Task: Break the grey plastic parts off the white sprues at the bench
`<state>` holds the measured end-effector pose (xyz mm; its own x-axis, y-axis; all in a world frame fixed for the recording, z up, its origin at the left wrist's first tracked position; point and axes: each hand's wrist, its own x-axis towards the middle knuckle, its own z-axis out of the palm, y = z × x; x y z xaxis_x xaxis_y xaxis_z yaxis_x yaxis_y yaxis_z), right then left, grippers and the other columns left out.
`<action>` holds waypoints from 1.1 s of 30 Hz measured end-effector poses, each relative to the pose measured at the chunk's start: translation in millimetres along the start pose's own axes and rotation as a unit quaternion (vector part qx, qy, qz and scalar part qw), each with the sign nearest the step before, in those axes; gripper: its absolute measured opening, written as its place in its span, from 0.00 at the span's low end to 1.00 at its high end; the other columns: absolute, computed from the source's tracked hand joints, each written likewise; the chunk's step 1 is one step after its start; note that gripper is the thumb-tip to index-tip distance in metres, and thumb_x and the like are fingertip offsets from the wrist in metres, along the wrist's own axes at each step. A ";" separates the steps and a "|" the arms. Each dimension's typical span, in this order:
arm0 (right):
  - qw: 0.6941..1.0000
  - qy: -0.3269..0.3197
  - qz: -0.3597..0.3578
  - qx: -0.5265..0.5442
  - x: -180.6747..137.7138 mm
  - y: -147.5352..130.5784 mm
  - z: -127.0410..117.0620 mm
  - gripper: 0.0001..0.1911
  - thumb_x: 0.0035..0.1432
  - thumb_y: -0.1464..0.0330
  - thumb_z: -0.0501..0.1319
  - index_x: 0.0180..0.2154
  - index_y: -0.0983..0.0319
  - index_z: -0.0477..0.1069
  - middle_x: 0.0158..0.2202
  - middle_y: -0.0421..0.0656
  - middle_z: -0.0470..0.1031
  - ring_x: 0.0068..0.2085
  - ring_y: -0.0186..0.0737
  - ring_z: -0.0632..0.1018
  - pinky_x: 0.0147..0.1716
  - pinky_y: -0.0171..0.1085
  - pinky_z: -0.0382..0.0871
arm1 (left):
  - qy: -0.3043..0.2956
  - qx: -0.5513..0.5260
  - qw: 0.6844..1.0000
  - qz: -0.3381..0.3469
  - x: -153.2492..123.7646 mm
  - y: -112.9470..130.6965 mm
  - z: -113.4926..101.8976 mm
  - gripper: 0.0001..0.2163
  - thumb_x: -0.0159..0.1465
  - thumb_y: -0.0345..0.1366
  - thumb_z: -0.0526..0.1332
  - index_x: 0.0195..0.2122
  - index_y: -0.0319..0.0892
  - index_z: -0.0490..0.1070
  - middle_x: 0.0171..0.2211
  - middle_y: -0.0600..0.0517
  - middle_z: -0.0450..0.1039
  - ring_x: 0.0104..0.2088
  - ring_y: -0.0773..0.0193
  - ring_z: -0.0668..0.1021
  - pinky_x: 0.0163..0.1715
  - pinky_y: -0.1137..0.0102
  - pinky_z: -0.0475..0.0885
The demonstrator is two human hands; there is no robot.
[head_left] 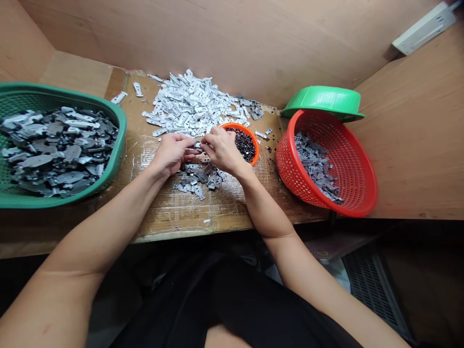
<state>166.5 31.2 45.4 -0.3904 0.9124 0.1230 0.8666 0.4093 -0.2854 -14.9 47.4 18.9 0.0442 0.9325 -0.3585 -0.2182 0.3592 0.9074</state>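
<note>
Between my two hands is a small metal piece, mostly covered by my fingers. My left hand pinches it from the left side, with the thumb and fingers closed. From the right, the fingertips of my right hand close on the same piece. Just below lies a small heap of dark grey metal plates. An orange bowl of small black parts stands beside my right hand. Beyond both hands spreads a large pile of silvery, elongated metal parts.
To the left, a green basket holds many metal assemblies. A red basket tilts on its side at the right with grey metal pieces inside. Behind it rests a light green basin. Wooden panels enclose the table.
</note>
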 end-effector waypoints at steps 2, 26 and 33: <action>1.000 0.004 0.008 0.008 0.3 0.6 -0.8 0.10 0.82 0.67 0.58 0.44 0.57 0.77 0.49 0.50 0.77 0.56 0.57 0.74 0.56 0.54 0.60 | -0.001 0.001 1.000 0.002 -0.6 0.4 0.1 0.14 0.64 0.27 0.77 0.27 0.43 0.74 0.26 0.50 0.77 0.28 0.62 0.85 0.24 0.74 0.73; 0.998 0.046 0.028 -0.036 2.6 -14.6 22.6 0.12 0.81 0.66 0.58 0.45 0.59 0.79 0.50 0.55 0.80 0.57 0.60 0.75 0.55 0.53 0.58 | 0.028 0.001 0.999 0.026 -2.5 1.9 3.0 0.15 0.60 0.27 0.79 0.27 0.42 0.72 0.26 0.54 0.76 0.25 0.64 0.83 0.26 0.74 0.75; 0.997 0.058 0.021 -0.052 2.4 -18.7 31.4 0.15 0.82 0.67 0.55 0.48 0.60 0.81 0.52 0.57 0.80 0.58 0.62 0.75 0.56 0.55 0.59 | 0.034 -0.008 0.999 0.028 -4.7 4.3 3.0 0.14 0.64 0.23 0.73 0.26 0.41 0.72 0.26 0.53 0.75 0.24 0.66 0.81 0.24 0.75 0.74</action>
<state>139.6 25.6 21.2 -0.3194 0.9207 0.2242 0.9115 0.3632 -0.1930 -13.2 44.7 25.2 -0.0348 0.9461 -0.3219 -0.2342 0.3054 0.9230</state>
